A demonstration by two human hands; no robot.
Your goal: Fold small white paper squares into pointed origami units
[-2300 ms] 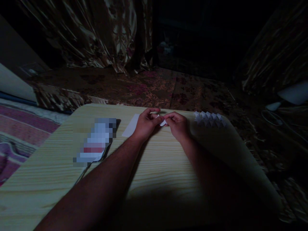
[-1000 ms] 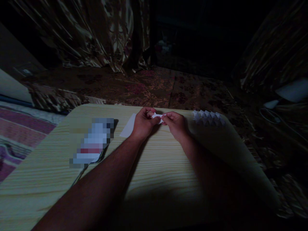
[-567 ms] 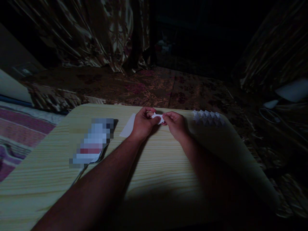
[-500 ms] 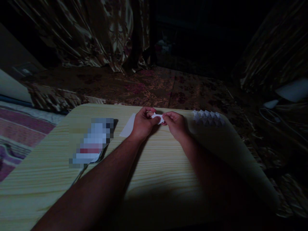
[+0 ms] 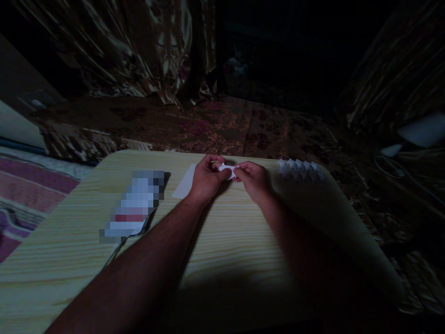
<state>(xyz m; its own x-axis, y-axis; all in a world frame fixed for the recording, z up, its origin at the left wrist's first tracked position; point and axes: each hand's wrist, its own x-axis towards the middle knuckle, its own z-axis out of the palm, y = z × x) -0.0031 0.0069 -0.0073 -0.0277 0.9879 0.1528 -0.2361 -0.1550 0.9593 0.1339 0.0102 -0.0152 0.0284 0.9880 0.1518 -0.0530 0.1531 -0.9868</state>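
Note:
A small folded piece of white paper (image 5: 228, 169) with pointed corners is pinched between both hands above the far part of the table. My left hand (image 5: 206, 180) grips its left side, thumb lying across the front. On its right edge, my right hand (image 5: 253, 179) holds it between thumb and fingers. Partly behind my left hand lies a flat white sheet of paper (image 5: 184, 182). To the right, several folded white paper pieces (image 5: 299, 170) with pointed tips stand in two rows near the table's far right corner.
The pale wooden table (image 5: 229, 232) has rounded corners. On its left lies a phone (image 5: 139, 202), its screen blurred out, with a cable running toward me. Patterned brown fabric (image 5: 208, 123) borders the far edge. A white lamp-like object (image 5: 422, 132) stands at the right.
My right thumb and fingers have shifted very slightly on the folded paper. Otherwise hands and objects look the same.

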